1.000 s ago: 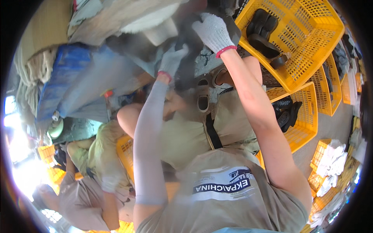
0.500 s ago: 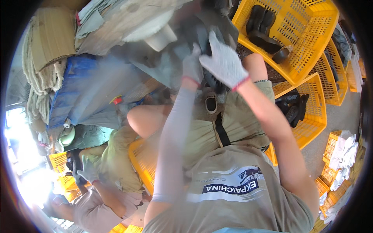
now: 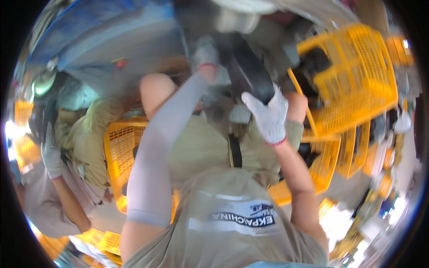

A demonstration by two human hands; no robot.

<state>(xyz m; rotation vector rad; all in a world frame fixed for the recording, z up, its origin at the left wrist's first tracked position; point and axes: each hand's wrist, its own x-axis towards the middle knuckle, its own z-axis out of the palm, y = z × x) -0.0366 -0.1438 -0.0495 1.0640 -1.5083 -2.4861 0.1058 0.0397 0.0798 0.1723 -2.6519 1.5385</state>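
A long black shoe slants across the space above my lap. Its near end sits in my right hand, which wears a white knit glove with a red cuff; the thumb is on top and the other fingers are partly hidden. My left hand, also gloved, is beside the shoe's far part, and motion blur smears its fingers. Just beyond the shoe is a pale round wheel-like part, blurred.
Yellow crate with dark shoes stands at the right, more crates below it. Another yellow crate is by my left leg. A co-worker's gloved hand shows at far left. Blue sheeting hangs at the upper left.
The view has shifted and turned. My hands have moved apart, the right drawing back to the shoe's near end. More of the shoe's smooth black side now shows.
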